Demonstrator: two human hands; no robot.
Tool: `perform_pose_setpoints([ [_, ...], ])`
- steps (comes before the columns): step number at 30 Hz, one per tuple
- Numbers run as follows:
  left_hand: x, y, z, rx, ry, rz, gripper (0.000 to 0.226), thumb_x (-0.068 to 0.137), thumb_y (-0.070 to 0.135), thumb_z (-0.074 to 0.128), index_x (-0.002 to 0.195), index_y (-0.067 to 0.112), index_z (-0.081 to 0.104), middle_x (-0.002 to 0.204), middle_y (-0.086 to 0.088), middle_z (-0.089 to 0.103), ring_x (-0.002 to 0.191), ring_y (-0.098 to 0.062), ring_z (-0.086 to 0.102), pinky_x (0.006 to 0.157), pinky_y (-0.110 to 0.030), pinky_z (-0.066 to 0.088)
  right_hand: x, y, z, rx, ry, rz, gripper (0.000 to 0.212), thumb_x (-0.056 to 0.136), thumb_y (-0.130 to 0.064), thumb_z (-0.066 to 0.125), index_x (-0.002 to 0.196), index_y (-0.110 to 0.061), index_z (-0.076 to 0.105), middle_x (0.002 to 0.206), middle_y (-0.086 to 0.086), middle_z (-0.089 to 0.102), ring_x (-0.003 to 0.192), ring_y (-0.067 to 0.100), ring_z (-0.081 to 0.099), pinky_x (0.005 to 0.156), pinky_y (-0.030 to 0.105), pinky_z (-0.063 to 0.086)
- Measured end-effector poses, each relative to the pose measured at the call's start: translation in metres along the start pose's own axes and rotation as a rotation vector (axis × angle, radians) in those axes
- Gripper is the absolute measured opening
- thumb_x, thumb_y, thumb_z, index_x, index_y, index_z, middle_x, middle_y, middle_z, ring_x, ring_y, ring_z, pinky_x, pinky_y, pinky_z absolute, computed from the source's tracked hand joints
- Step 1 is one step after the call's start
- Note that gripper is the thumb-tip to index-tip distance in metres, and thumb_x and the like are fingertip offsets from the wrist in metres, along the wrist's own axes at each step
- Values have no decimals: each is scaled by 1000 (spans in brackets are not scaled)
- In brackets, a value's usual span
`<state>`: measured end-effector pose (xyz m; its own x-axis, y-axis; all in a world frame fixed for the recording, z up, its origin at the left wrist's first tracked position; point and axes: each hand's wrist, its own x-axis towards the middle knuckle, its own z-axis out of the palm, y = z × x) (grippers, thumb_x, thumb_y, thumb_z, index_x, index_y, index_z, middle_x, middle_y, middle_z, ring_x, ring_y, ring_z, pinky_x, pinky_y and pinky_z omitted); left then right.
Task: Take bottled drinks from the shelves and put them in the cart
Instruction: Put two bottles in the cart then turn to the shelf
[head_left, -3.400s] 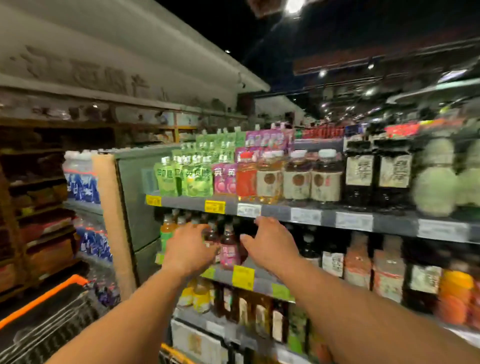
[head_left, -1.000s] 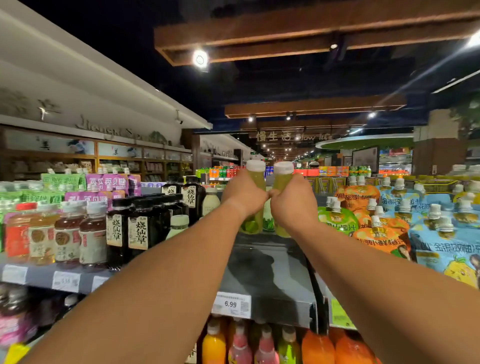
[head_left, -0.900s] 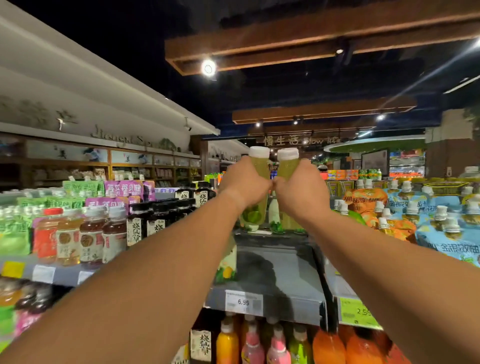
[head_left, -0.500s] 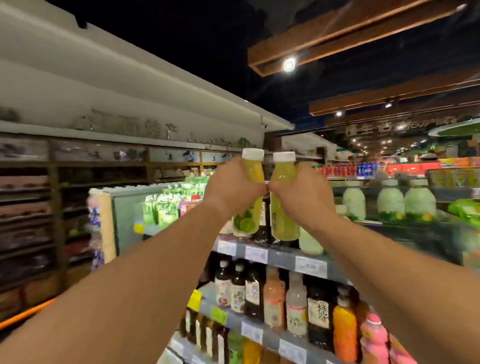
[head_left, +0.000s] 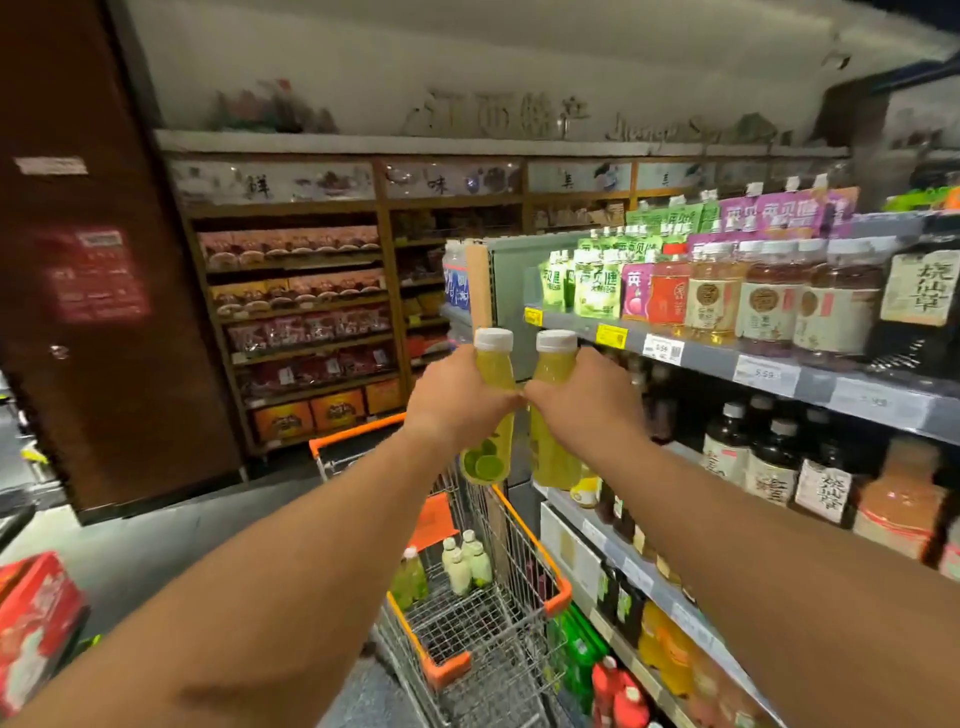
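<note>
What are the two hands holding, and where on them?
Each hand grips one yellow-green plastic bottle with a white cap around its middle: left hand holds the left bottle, right hand the right bottle.

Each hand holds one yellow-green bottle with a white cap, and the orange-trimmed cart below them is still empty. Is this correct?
Not quite. The head view shows the cart is not empty: a few bottles already stand in it. The rest holds: the left hand and right hand each grip one white-capped yellow-green bottle.

Two bottles in hands above cart
</note>
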<state>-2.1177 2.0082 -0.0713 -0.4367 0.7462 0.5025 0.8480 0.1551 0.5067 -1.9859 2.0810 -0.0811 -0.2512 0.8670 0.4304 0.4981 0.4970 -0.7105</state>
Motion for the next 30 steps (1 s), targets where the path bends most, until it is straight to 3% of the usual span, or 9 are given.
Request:
perform_pose_setpoints([
  [4, 19, -47, 6, 6, 38, -98, 37, 70, 60, 77, 85, 30, 60, 83, 10, 66, 82, -15, 64, 66, -29, 49, 23, -1, 52, 55, -77, -4, 49, 65, -57, 75, 93, -21, 56, 87, 0, 57, 75, 27, 52, 59, 32, 35],
  [6, 28, -65, 15, -24, 65, -147, 34, 71, 58, 78, 79, 33, 56, 79, 15, 63, 80, -13, 64, 63, -27, 46, 39, 2, 76, 79, -125, -10, 51, 66, -58, 75, 95, -21, 57, 93, 3, 63, 83, 30, 59, 63, 32, 39],
  [12, 56, -123, 47, -42, 123, -329, 44, 73, 65, 71, 88, 27, 55, 80, 13, 60, 78, -15, 58, 58, -28, 39, 83, 13, 157, 82, -250, -77, 56, 72, -61, 72, 107, -20, 59, 109, 9, 67, 100, 34, 62, 69, 33, 40],
  [17, 63, -195, 87, -98, 144, -462, 42, 66, 61, 74, 89, 29, 60, 85, 13, 66, 87, -15, 64, 76, -35, 52, 100, 32, 238, 58, -392, -83, 49, 72, -55, 71, 103, -20, 57, 106, 7, 66, 98, 33, 62, 67, 31, 39],
  [21, 69, -267, 127, -163, 136, -575, 26, 68, 40, 84, 83, 28, 67, 80, 14, 70, 81, -6, 66, 73, -28, 54, 106, 57, 309, 56, -510, -59, 49, 71, -56, 75, 103, -23, 57, 101, 2, 66, 94, 28, 63, 68, 33, 47],
  [24, 79, -316, 155, -184, 69, -633, 28, 66, 41, 87, 81, 30, 67, 77, 17, 69, 72, 7, 62, 57, -7, 43, 111, 78, 360, 91, -571, -10, 50, 69, -56, 78, 104, -26, 58, 102, -2, 66, 92, 24, 61, 69, 33, 45],
  [26, 88, -346, 175, -218, 39, -679, 30, 63, 40, 90, 80, 33, 66, 74, 21, 66, 68, 13, 57, 54, -4, 40, 116, 92, 392, 106, -609, 27, 47, 69, -54, 78, 103, -29, 57, 99, -5, 65, 88, 20, 59, 68, 32, 44],
  [28, 96, -372, 195, -236, 3, -737, 30, 65, 36, 90, 83, 37, 66, 77, 22, 65, 74, 8, 58, 60, -9, 43, 121, 107, 423, 118, -649, 64, 39, 73, -46, 79, 100, -34, 54, 97, -7, 65, 88, 20, 61, 68, 32, 46],
  [30, 101, -399, 218, -254, -23, -818, 33, 67, 31, 90, 92, 35, 68, 87, 17, 69, 86, -7, 64, 75, -24, 51, 129, 124, 455, 121, -685, 97, 33, 77, -36, 76, 103, -34, 56, 97, -6, 67, 89, 21, 62, 73, 35, 50],
])
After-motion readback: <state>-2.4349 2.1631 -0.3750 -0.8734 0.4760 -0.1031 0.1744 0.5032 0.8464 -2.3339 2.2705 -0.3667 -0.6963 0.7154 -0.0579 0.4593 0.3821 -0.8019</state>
